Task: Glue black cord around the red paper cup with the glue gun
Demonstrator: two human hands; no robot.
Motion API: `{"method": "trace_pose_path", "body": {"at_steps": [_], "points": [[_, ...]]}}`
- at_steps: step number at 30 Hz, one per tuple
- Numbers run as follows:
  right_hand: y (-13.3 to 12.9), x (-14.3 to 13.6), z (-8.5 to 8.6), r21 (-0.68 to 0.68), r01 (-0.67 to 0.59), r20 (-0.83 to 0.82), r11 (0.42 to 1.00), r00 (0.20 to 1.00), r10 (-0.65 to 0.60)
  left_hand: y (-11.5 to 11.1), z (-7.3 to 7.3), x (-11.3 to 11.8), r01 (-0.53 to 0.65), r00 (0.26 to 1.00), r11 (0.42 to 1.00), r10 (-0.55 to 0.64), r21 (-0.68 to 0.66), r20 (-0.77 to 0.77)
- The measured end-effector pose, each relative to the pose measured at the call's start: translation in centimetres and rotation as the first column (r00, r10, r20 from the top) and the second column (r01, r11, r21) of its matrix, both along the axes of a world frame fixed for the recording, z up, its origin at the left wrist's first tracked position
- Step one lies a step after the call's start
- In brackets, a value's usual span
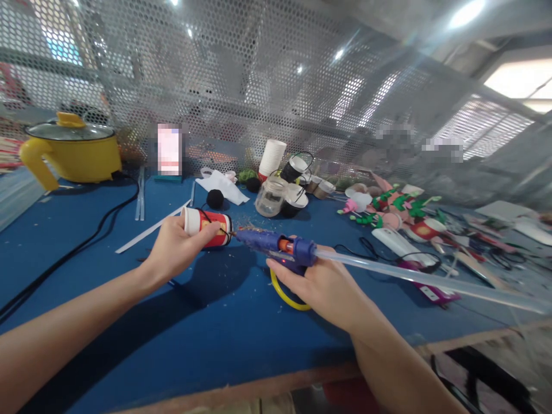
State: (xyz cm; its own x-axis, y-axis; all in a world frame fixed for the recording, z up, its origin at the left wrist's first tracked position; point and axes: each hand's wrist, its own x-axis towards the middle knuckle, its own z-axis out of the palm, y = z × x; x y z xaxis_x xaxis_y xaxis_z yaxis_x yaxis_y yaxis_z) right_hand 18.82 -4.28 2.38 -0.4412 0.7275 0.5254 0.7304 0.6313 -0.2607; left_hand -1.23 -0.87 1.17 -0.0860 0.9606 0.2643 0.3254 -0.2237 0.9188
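Observation:
My left hand [175,244] is closed around a red and white paper cup [218,223], which lies on its side with its open end to the left. A black cord crosses the cup under my thumb. In my right hand [328,284] is a blue hot glue gun [267,242], with a small red light lit on its body. Its nozzle points left and meets or nearly meets the cup's base end; I cannot tell which. A long clear glue stick [414,276] sticks out of the gun's back. Below the gun a yellow loop [287,293] shows partly behind my fingers.
Behind the cup lie a black yarn ball [215,199], white paper [222,187] and a clear jar [271,196] beside several cups. A yellow electric pot [80,155] and its black cable [86,246] are left. Green and pink crafts [392,210] and a purple power strip [435,292] are right.

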Motion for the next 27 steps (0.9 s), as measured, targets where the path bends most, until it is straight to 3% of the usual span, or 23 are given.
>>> {"method": "trace_pose_path", "body": {"at_steps": [9, 14, 19, 27], "points": [[0.3, 0.3, -0.3, 0.087, 0.049, 0.074, 0.995, 0.996, -0.055, -0.1, -0.8, -0.2, 0.061, 0.995, 0.997, -0.057, 0.053, -0.080], [0.5, 0.4, -0.1, 0.197, 0.001, 0.227, 0.980, 0.973, -0.046, -0.5, -1.1, -0.2, 0.101, 0.981, 0.989, -0.081, 0.110, -0.173], [0.6, 0.4, 0.0, 0.256, -0.021, 0.244, 0.967, 0.969, -0.044, -0.5, -1.5, -0.3, 0.148, 0.970, 0.978, -0.114, 0.150, -0.216], [0.3, 0.4, 0.0, 0.152, 0.007, 0.176, 0.988, 0.984, -0.034, -0.2, -1.6, -0.4, 0.126, 0.978, 0.969, -0.086, 0.213, -0.190]]}}
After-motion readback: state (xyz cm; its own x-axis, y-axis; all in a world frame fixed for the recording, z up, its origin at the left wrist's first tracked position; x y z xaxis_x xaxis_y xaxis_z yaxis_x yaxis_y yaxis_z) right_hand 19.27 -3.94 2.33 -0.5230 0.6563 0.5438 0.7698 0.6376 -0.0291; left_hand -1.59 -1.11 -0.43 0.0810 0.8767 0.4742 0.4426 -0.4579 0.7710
